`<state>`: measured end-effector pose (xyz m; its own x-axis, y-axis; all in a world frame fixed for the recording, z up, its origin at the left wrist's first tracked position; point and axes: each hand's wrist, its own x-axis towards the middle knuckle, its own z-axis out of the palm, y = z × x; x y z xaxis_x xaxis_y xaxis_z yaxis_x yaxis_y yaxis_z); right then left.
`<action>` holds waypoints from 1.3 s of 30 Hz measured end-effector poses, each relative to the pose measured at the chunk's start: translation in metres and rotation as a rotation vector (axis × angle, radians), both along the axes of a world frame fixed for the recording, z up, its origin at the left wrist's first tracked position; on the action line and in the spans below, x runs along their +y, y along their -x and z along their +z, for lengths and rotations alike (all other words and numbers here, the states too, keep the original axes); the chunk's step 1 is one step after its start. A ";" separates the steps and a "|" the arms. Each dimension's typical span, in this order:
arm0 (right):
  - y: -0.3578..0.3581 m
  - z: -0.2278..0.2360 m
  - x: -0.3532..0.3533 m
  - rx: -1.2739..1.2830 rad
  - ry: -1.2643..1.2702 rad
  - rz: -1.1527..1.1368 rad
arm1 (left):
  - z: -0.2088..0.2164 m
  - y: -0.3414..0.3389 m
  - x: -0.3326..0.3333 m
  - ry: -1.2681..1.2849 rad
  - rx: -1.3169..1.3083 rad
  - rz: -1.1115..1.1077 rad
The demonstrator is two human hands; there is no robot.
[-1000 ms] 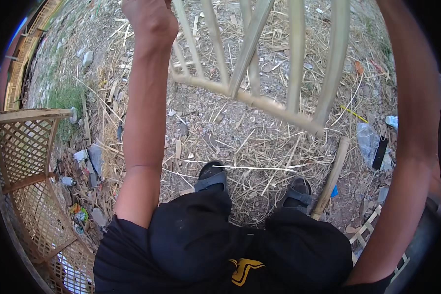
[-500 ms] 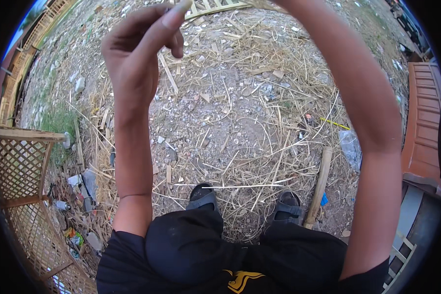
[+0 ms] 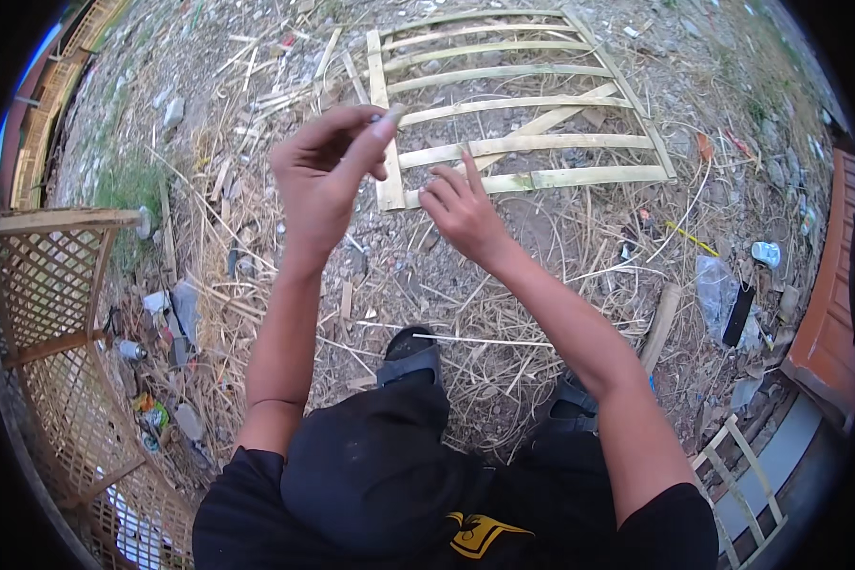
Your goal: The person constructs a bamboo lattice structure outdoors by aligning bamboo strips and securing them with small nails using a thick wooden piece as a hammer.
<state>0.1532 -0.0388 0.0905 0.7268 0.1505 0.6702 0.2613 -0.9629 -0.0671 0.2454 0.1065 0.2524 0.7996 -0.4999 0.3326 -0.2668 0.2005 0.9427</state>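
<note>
A slatted frame of pale split bamboo lies beyond my hands, its curved slats running across between two side strips. My left hand is raised by the frame's left side strip, thumb and fingers pinched together. Something small may be between the fingertips; it is too small to make out. Close to the frame's near left corner is my right hand, index finger stretched out and the other fingers loosely bent, with nothing seen in it. Whether this finger touches a slat I cannot tell.
Straw-like strips and rubble cover the ground. A lattice panel stands at left. To the right are a round wooden pole, clear plastic, a reddish-brown panel and a smaller slatted piece. My sandalled foot is below.
My right hand has come into view from beyond the top edge, drawn back toward my left hand. The view has shifted, so much more of the slatted frame shows. My left hand stays pinched.
</note>
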 end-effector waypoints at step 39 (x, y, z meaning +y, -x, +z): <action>0.017 -0.062 -0.027 0.475 -0.051 -0.039 | -0.232 0.029 0.017 -0.461 -0.074 0.173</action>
<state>0.1363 -0.0660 0.0287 0.9588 0.0930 0.2683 0.1544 -0.9637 -0.2178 0.2168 0.1239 0.0204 0.8663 -0.4706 0.1675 -0.3291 -0.2855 0.9001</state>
